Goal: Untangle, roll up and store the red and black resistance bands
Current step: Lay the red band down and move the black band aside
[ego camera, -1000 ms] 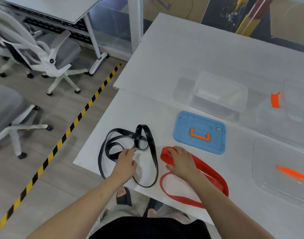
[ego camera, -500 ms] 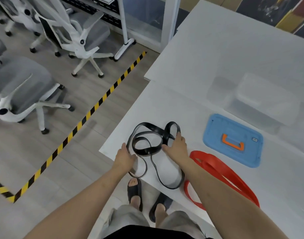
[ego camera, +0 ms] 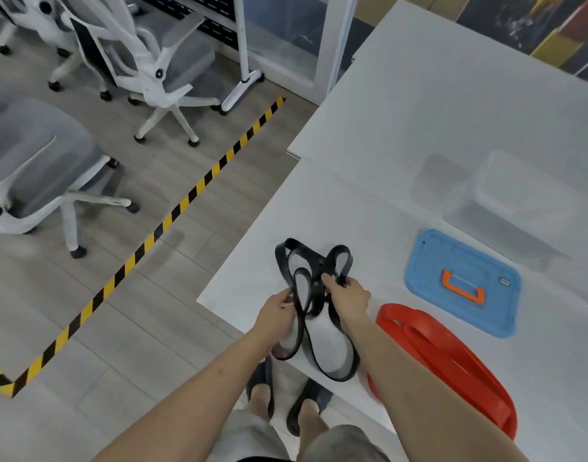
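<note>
Grey wood-look floor fills the left half of the frame, crossed by a yellow-and-black hazard stripe (ego camera: 172, 215) and dotted with white office chairs (ego camera: 146, 61) at upper left; the white counter (ego camera: 452, 111) takes up the right half.

On the counter, a clear storage box (ego camera: 526, 201) sits at mid right, with a blue lid (ego camera: 429, 261) carrying an orange handle just below it. The red band (ego camera: 452, 358) lies flat at lower right, partly behind the right forearm, and neither hand touches it.

What has changed: half a second ago both hands were only pressing on the black band where it lay spread on the counter; a second ago the right hand rested on the red one. Now the black band (ego camera: 306, 288) is gathered and its middle is lifted between the hands, near the counter's lower-left edge. So the person appears to have settled on the black band first, and the untangling is beginning; rolling and storing are not yet started.

Both hands pinch it. The left hand (ego camera: 276, 311) closes thumb and fingers on a strand at the band's left side; the right hand (ego camera: 347, 296) grips the crossed strands at its centre. Two loops stick up above the hands towards the frame's middle, and longer loops trail below them, reaching the counter's near edge.
</note>
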`<state>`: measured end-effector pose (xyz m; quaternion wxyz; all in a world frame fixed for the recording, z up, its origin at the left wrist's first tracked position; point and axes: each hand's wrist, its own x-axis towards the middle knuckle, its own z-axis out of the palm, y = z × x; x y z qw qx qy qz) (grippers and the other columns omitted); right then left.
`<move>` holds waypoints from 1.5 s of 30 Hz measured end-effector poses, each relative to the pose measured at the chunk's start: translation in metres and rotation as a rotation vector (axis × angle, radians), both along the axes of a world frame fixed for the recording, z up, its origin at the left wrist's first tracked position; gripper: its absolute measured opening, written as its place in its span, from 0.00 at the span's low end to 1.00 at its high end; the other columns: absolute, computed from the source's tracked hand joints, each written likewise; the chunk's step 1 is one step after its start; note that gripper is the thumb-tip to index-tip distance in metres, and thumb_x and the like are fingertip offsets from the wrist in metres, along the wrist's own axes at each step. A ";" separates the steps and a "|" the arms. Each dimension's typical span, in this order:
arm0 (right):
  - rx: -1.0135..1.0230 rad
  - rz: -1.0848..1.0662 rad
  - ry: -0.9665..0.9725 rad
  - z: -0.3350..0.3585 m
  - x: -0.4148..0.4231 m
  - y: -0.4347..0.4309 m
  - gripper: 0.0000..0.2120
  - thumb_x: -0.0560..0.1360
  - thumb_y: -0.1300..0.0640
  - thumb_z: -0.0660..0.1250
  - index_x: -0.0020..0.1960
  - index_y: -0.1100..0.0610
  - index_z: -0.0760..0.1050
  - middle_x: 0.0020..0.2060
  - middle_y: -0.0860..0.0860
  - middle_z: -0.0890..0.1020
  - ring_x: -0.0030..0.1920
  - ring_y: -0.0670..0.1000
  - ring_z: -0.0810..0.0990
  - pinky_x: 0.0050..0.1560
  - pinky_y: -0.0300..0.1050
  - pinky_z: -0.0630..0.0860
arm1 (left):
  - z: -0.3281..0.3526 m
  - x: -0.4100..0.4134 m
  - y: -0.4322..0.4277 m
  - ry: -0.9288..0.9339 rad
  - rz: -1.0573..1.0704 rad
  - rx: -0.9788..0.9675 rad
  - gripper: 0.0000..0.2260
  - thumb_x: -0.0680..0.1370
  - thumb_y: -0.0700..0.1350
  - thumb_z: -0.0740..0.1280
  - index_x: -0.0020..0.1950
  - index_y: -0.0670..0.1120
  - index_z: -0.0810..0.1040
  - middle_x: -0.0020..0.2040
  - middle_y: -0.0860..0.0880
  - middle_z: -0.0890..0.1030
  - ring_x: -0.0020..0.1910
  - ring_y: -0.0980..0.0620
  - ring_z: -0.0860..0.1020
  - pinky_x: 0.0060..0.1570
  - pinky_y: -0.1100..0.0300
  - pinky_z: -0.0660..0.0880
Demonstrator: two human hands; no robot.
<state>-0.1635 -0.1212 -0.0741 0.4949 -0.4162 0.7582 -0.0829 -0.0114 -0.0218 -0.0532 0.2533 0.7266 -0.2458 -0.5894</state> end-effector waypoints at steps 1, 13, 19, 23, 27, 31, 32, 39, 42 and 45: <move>0.030 -0.010 -0.063 0.001 0.002 -0.001 0.36 0.67 0.29 0.72 0.63 0.55 0.81 0.57 0.55 0.82 0.59 0.56 0.78 0.62 0.56 0.80 | 0.007 -0.007 -0.004 0.017 -0.019 -0.022 0.22 0.77 0.42 0.59 0.68 0.52 0.81 0.58 0.50 0.86 0.58 0.48 0.83 0.63 0.55 0.79; 0.060 0.361 0.292 0.018 0.051 -0.013 0.46 0.68 0.38 0.79 0.72 0.65 0.64 0.67 0.61 0.69 0.71 0.63 0.68 0.71 0.55 0.71 | -0.081 -0.012 -0.004 -0.071 -0.250 0.113 0.35 0.72 0.41 0.56 0.80 0.55 0.71 0.59 0.28 0.75 0.63 0.26 0.75 0.67 0.38 0.74; -0.024 0.488 0.396 0.018 0.054 -0.006 0.33 0.72 0.48 0.76 0.67 0.65 0.66 0.64 0.62 0.69 0.63 0.64 0.72 0.65 0.55 0.76 | -0.029 -0.002 0.003 -0.090 -0.192 0.108 0.25 0.83 0.37 0.61 0.81 0.48 0.69 0.74 0.41 0.72 0.71 0.41 0.75 0.69 0.52 0.75; -0.100 0.579 0.466 0.015 0.053 0.009 0.28 0.73 0.51 0.76 0.64 0.64 0.68 0.61 0.62 0.71 0.59 0.63 0.73 0.65 0.54 0.76 | -0.017 0.015 0.009 -0.138 -0.094 0.097 0.24 0.83 0.37 0.59 0.79 0.47 0.70 0.68 0.43 0.74 0.54 0.49 0.76 0.44 0.62 0.72; -0.109 0.512 0.320 0.017 0.040 0.003 0.17 0.75 0.59 0.70 0.61 0.65 0.72 0.59 0.64 0.77 0.58 0.66 0.78 0.61 0.57 0.77 | -0.008 0.034 0.014 -0.220 -0.124 0.070 0.23 0.84 0.38 0.59 0.80 0.46 0.67 0.67 0.41 0.75 0.62 0.44 0.77 0.53 0.58 0.72; -0.154 0.449 0.185 0.049 0.020 -0.001 0.18 0.71 0.60 0.74 0.59 0.62 0.77 0.51 0.58 0.83 0.52 0.61 0.82 0.49 0.52 0.78 | 0.011 0.040 0.011 -0.266 -0.186 -0.021 0.22 0.85 0.40 0.59 0.80 0.45 0.66 0.73 0.40 0.74 0.68 0.42 0.76 0.65 0.54 0.73; -0.183 0.437 0.166 0.063 0.015 0.001 0.17 0.71 0.59 0.74 0.58 0.61 0.77 0.50 0.57 0.83 0.50 0.60 0.81 0.47 0.49 0.76 | 0.019 0.038 0.009 -0.270 -0.197 -0.064 0.22 0.85 0.41 0.59 0.80 0.45 0.66 0.73 0.40 0.74 0.68 0.42 0.76 0.66 0.53 0.73; -0.332 0.298 0.061 0.169 -0.060 0.026 0.12 0.72 0.59 0.76 0.53 0.53 0.76 0.40 0.50 0.82 0.39 0.51 0.80 0.36 0.43 0.72 | 0.077 0.001 -0.016 -0.326 -0.343 -0.357 0.22 0.87 0.44 0.59 0.82 0.46 0.63 0.71 0.42 0.73 0.73 0.45 0.73 0.67 0.58 0.68; -0.368 0.210 0.041 0.204 -0.109 0.046 0.15 0.72 0.58 0.76 0.56 0.49 0.77 0.41 0.46 0.83 0.42 0.50 0.82 0.38 0.42 0.74 | 0.096 -0.030 -0.023 -0.348 -0.421 -0.444 0.23 0.87 0.45 0.59 0.82 0.47 0.62 0.72 0.43 0.72 0.74 0.48 0.72 0.67 0.59 0.68; -0.435 0.111 0.029 0.224 -0.160 0.062 0.17 0.72 0.58 0.77 0.58 0.47 0.78 0.45 0.48 0.85 0.46 0.53 0.85 0.41 0.41 0.78 | 0.111 -0.071 -0.024 -0.387 -0.550 -0.530 0.23 0.86 0.46 0.60 0.82 0.49 0.62 0.73 0.44 0.72 0.75 0.47 0.72 0.71 0.55 0.70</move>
